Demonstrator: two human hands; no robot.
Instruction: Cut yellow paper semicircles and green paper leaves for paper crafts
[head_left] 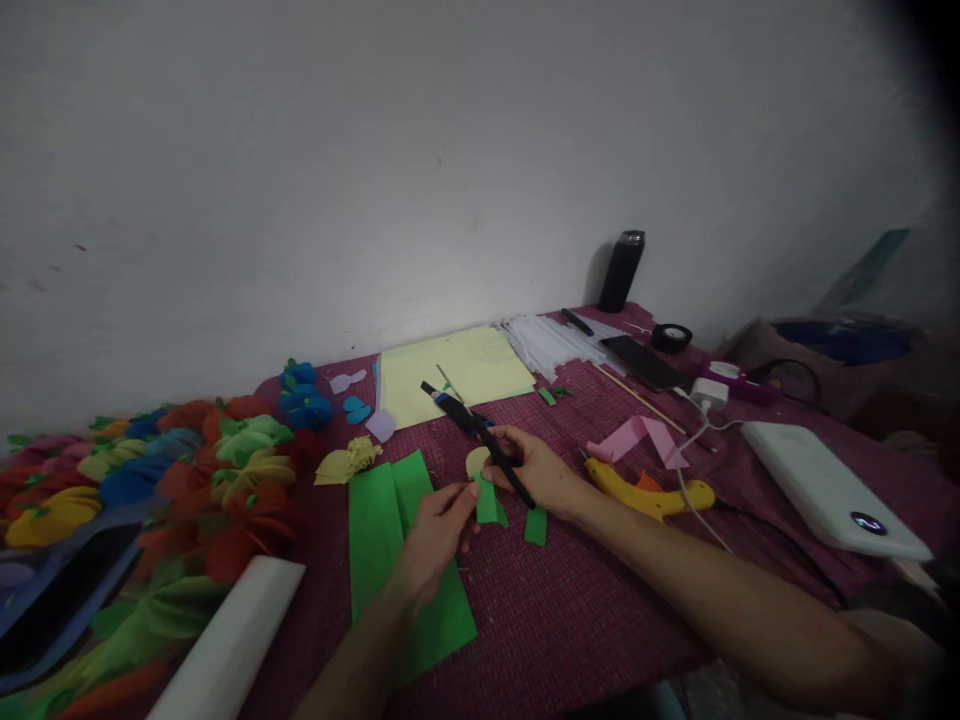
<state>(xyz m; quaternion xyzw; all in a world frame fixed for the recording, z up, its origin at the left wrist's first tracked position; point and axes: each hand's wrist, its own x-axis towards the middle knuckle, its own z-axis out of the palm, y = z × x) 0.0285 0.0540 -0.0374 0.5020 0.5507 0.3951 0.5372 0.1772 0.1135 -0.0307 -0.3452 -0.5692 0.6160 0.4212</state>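
Observation:
My left hand (439,530) is closed, its fingertips pinching a small folded piece of green paper (489,505). Close beside it, my right hand (529,468) is wrapped around a black-handled craft knife (504,462) whose thin blade points away toward the back. The right fingertips also come near the top of the green piece. Behind the hands lies a black and blue tool (454,408), its kind unclear. Under my left forearm rest large green paper sheets (375,530). A small green strip (535,526) lies below my right wrist, and a pale yellow round piece (477,461) is partly hidden.
Colourful paper flowers (247,450) crowd the left beside a white roll (232,640). Pale yellow sheets (450,370) and white strips (547,345) lie at the back. Rightward are a yellow glue gun (637,492), pink strip (637,435), phone (641,362), white power bank (825,490) and black bottle (622,272).

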